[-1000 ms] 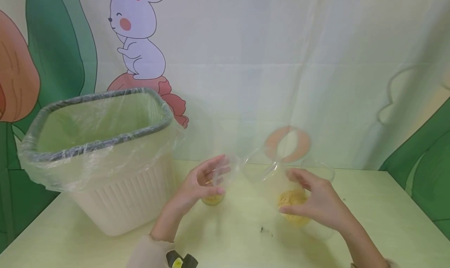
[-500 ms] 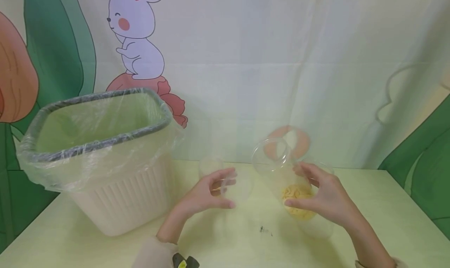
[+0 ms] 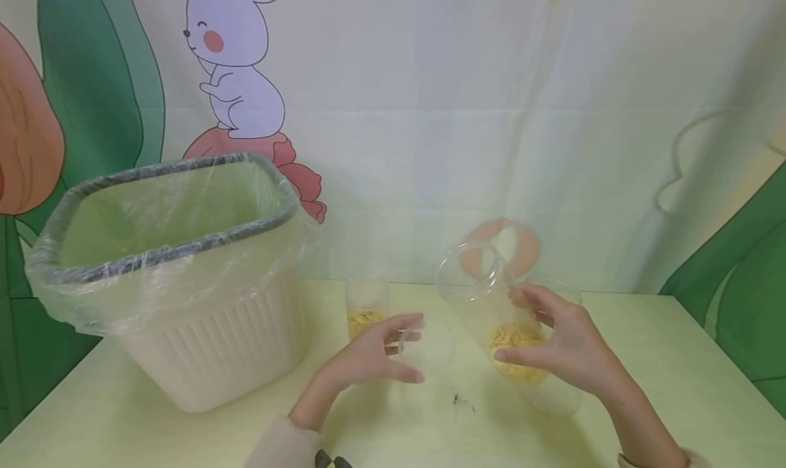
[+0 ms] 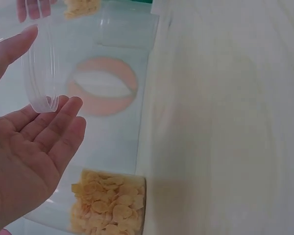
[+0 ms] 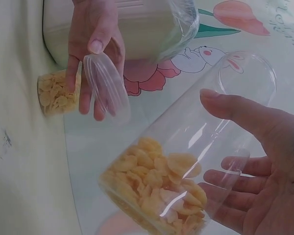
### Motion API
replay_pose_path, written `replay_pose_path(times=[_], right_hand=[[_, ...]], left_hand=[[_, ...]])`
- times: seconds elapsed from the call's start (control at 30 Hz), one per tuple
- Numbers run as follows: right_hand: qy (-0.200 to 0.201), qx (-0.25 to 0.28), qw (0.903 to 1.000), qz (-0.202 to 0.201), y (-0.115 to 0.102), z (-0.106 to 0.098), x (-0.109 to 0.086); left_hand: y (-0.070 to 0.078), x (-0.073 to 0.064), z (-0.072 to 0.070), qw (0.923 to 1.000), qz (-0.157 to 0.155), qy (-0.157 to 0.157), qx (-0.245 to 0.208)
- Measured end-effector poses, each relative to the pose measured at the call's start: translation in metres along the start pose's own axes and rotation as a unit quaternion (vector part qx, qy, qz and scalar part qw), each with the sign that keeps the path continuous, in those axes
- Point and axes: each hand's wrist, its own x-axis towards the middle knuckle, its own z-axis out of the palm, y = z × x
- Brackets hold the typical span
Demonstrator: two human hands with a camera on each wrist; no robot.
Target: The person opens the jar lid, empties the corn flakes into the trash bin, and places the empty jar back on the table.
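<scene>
My left hand (image 3: pixel 368 355) pinches a clear round lid (image 5: pixel 105 85) on edge between thumb and fingertips. My right hand (image 3: pixel 568 345) grips a clear plastic jar (image 5: pixel 186 122) that leans to the left, its uncovered mouth up. Corn flakes (image 5: pixel 154 181) fill the lower part of that jar. The lid is held apart from it, to the left of its mouth. Just behind my left hand stands a smaller-looking jar (image 3: pixel 367 318), also part full of corn flakes. A third clear jar (image 3: pixel 555 398) stands behind my right hand, partly hidden by it.
At the left a cream waste bin (image 3: pixel 215 352) stands, lined with a clear bag under a grey rim. A few dark specks (image 3: pixel 459 401) lie on the table (image 3: pixel 417 434). A printed curtain (image 3: pixel 393 147) hangs behind the table.
My left hand has moved right and down with the lid, leaving the standing jar in fuller view. The jar in my right hand has shifted slightly right, its mouth raised a little.
</scene>
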Motion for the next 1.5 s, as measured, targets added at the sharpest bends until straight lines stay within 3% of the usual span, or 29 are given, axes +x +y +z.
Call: replay_pose_path(times=[0.3, 0.6, 0.9, 1.23, 1.5], right_hand=[[-0.006, 0.001, 1.0, 0.002, 0.0, 0.002, -0.001], [-0.016, -0.005, 0.9998, 0.009, -0.001, 0.002, -0.002], [-0.014, -0.006, 0.9999, 0.005, 0.0, 0.002, -0.001], [-0.012, -0.003, 0.9999, 0.005, 0.0, 0.003, -0.001], [-0.012, -0.002, 0.9999, 0.001, 0.0, 0.004, -0.001]], left_hand=[[-0.004, 0.002, 0.009, 0.9995, -0.011, -0.011, 0.027], [-0.012, 0.005, 0.013, 0.9977, -0.047, -0.01, 0.049], [-0.016, 0.009, 0.017, 0.995, -0.064, -0.017, 0.074], [-0.016, 0.01, 0.019, 0.9849, -0.089, -0.021, 0.147], [-0.015, 0.011, 0.021, 0.9741, -0.082, -0.031, 0.208]])
